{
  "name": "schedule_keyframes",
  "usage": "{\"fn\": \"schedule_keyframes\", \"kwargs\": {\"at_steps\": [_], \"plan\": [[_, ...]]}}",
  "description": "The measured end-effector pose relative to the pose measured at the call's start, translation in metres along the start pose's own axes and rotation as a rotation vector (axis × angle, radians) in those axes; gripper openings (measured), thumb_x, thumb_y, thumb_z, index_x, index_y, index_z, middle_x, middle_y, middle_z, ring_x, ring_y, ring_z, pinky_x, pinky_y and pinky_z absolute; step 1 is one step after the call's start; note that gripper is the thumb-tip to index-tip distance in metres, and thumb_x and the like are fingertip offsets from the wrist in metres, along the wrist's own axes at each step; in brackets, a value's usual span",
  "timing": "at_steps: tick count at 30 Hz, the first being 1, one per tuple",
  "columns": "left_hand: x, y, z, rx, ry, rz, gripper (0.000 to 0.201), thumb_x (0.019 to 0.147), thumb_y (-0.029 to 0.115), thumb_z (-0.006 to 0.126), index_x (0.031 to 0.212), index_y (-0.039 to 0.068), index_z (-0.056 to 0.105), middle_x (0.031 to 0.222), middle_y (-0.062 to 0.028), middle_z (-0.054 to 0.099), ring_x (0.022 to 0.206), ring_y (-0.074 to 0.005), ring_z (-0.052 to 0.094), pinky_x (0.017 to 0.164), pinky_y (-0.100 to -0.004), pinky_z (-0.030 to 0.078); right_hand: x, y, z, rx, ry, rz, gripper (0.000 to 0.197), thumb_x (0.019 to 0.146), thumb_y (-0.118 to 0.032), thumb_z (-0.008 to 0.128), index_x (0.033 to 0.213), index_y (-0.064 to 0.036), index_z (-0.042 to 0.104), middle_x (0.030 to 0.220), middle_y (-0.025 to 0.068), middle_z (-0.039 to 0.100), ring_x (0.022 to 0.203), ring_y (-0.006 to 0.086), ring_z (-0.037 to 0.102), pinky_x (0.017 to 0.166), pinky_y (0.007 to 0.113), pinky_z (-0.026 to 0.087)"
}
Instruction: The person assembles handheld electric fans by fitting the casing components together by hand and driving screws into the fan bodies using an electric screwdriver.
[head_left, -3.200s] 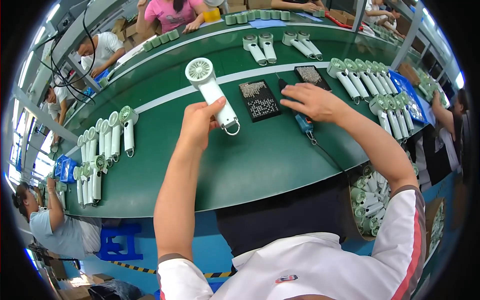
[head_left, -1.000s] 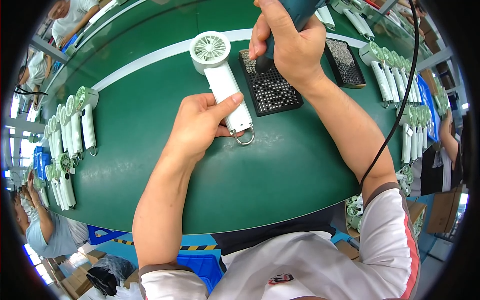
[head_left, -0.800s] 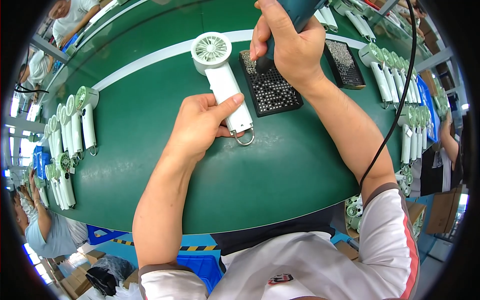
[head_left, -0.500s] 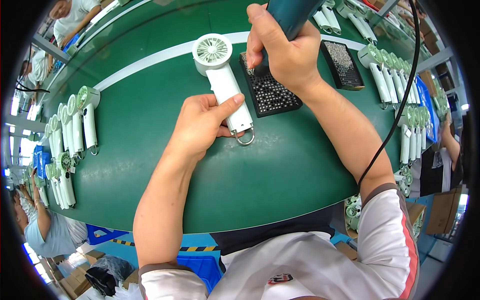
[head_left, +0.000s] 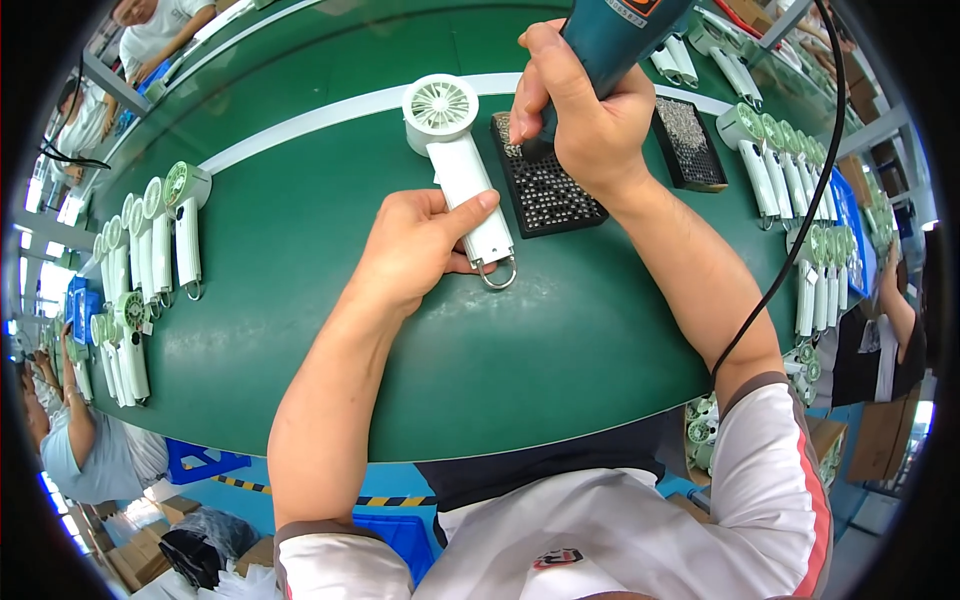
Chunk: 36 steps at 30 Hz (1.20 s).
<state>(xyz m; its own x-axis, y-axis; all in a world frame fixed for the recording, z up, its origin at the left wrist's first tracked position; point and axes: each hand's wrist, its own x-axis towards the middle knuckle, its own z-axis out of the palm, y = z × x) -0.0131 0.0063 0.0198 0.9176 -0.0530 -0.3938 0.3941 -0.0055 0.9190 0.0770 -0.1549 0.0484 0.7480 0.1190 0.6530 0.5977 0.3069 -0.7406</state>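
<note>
Handheld fan [head_left: 458, 163] is staying gripped in your left hand [head_left: 412, 250]. Your right hand [head_left: 597, 128] is now gripping the driver [head_left: 612, 48], putting the tray [head_left: 564, 226] within reach.

The handheld fan [head_left: 460, 172] looks like smooth plastic, its loop [head_left: 499, 288] shiny metal, and the tabletop [head_left: 560, 350] faintly glossy.

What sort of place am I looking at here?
Probably a factory assembly line: matching fans line a long green table in rows, the right hand holds a corded driver over a tray of small metal parts, and other people are nearby.
</note>
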Motion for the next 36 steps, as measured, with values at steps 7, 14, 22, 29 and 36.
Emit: {"fn": "schedule_keyframes", "kwargs": {"at_steps": [7,14,22,29,36], "plan": [[0.000,0.001,0.001,-0.005,-0.001,0.000,0.041,0.097,0.027,0.074,0.103,-0.013,0.068,0.087,-0.0171,0.073,0.069,-0.0211,0.073,0.061,-0.0309,0.061,0.002,-0.004,-0.005,0.040,-0.022,-0.009,0.018,0.103,-0.013,0.064,0.101,0.0046,0.060,0.064,0.0060,0.059,0.050,0.0154,0.059,0.048,0.033,0.052],[0.002,-0.002,-0.001,-0.059,0.004,0.001,0.039,0.098,0.026,0.074,0.100,-0.013,0.067,0.086,-0.0173,0.073,0.069,-0.0214,0.073,0.062,-0.0316,0.062,0.003,-0.041,0.014,0.205,0.151,0.165,0.019,0.104,-0.016,0.061,0.103,0.0030,0.059,0.060,0.0074,0.053,0.045,0.0183,0.053,0.043,0.035,0.049],[0.002,-0.001,-0.003,-0.151,-0.027,0.009,0.037,0.099,0.025,0.072,0.098,-0.012,0.067,0.086,-0.0173,0.073,0.069,-0.0212,0.073,0.063,-0.0317,0.064,-0.013,-0.068,0.029,0.435,0.041,0.154,0.023,0.108,-0.022,0.054,0.109,0.0004,0.058,0.061,0.0072,0.052,0.044,0.0177,0.050,0.042,0.036,0.047],[-0.001,0.002,-0.005,-0.102,-0.060,0.003,0.028,0.101,0.019,0.063,0.101,-0.008,0.069,0.095,-0.0151,0.074,0.078,-0.0201,0.074,0.073,-0.0323,0.065,-0.020,-0.053,0.015,0.285,-0.330,-0.064,0.028,0.109,-0.026,0.049,0.119,-0.0013,0.057,0.063,0.0075,0.053,0.047,0.0160,0.050,0.043,0.034,0.048],[-0.005,0.005,-0.004,-0.107,-0.055,0.012,0.023,0.100,0.018,0.061,0.090,-0.001,0.068,0.089,-0.0111,0.072,0.077,-0.0179,0.072,0.075,-0.0335,0.064,-0.024,-0.051,0.017,0.142,-0.382,-0.110,0.028,0.109,-0.027,0.052,0.116,0.0001,0.056,0.064,0.0067,0.055,0.048,0.0149,0.051,0.044,0.033,0.048]]}}
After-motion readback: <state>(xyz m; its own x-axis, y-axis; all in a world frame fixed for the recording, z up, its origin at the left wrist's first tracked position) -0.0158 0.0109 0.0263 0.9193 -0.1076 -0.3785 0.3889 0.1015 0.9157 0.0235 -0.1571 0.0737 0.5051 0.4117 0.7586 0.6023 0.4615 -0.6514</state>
